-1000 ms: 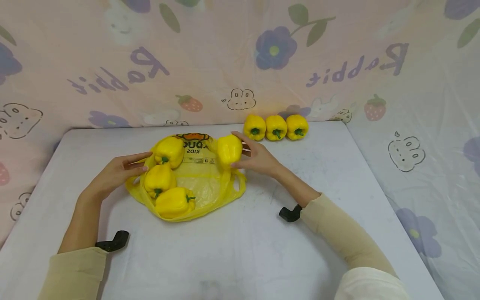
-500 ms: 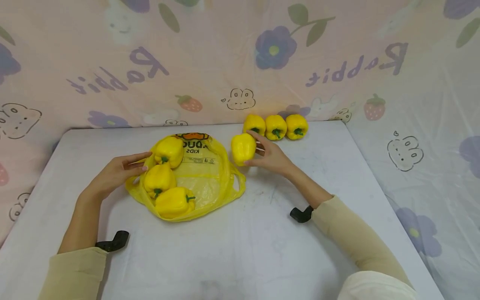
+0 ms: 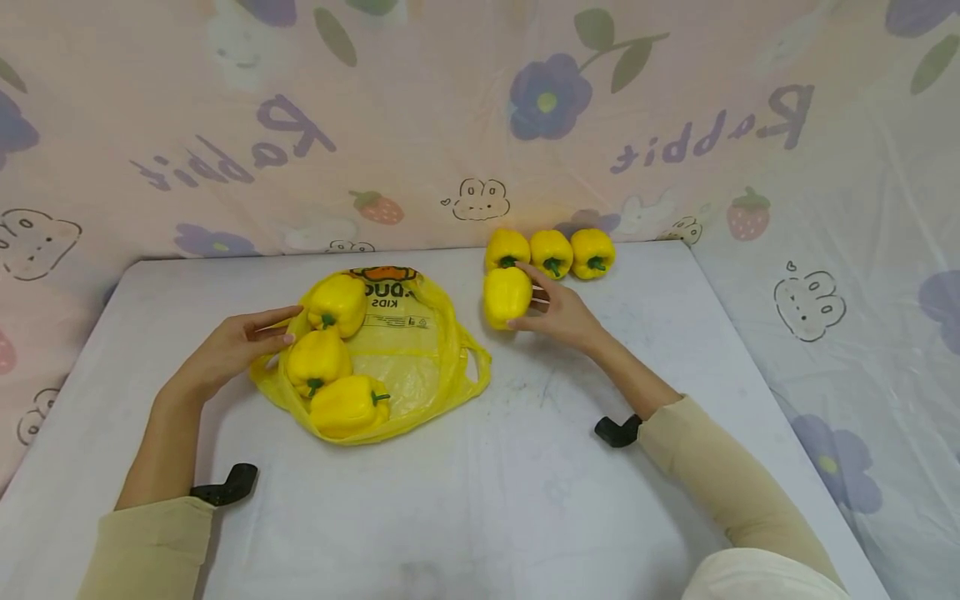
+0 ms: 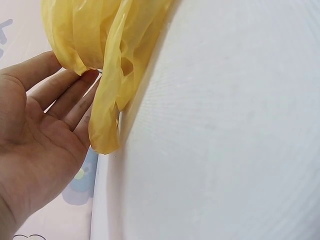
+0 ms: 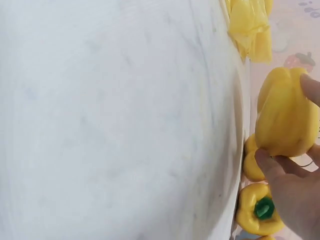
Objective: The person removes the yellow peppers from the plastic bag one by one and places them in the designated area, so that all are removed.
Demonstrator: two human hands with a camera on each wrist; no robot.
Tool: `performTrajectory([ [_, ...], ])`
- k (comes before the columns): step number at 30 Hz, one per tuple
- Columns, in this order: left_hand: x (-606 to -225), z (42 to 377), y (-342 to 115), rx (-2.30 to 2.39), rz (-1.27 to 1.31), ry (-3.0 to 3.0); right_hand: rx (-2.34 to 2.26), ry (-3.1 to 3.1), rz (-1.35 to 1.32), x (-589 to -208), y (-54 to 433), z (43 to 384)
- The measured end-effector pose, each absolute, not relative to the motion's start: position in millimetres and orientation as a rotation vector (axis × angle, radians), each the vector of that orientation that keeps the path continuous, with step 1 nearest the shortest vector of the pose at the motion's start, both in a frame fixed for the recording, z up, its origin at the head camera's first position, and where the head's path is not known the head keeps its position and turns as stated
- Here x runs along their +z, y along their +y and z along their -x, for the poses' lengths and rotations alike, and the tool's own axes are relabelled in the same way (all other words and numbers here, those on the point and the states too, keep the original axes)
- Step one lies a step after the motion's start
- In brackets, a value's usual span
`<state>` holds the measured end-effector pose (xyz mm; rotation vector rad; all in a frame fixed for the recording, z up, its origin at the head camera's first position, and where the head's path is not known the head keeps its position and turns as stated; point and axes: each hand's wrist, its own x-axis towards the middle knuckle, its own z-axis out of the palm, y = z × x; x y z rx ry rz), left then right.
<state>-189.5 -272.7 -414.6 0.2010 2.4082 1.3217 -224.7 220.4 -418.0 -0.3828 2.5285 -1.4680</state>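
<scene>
My right hand (image 3: 564,317) grips a yellow bell pepper (image 3: 506,298) between thumb and fingers, to the right of a thin yellow plastic bag (image 3: 405,379). In the right wrist view the held pepper (image 5: 287,112) appears above the white tabletop. The bag lies with its mouth spread wide. Inside, along its left side, are three yellow bell peppers (image 3: 318,362) with green stems. My left hand (image 3: 238,346) rests at the bag's left edge with fingers extended. In the left wrist view, its fingertips touch the bag (image 4: 107,55) near a hanging handle loop, partly hidden behind the plastic.
Three more yellow bell peppers (image 3: 551,254) stand in a row at the table's back edge, just behind the held one. The white table (image 3: 465,500) meets a printed curtain (image 3: 420,125) at the back. A handle of the bag (image 3: 477,362) sticks out right.
My right hand has carried the pepper rightward, from over the bag's right rim to in front of the back row. The bag's right side has relaxed. The left hand stays still.
</scene>
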Motion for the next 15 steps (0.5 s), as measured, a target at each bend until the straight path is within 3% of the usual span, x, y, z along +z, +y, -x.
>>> performTrajectory([
  [15,-419.2,191.1,-274.2,1.320,-0.203,2.403,-1.393,2.547,0.349,-424.7,225.9,226.4],
])
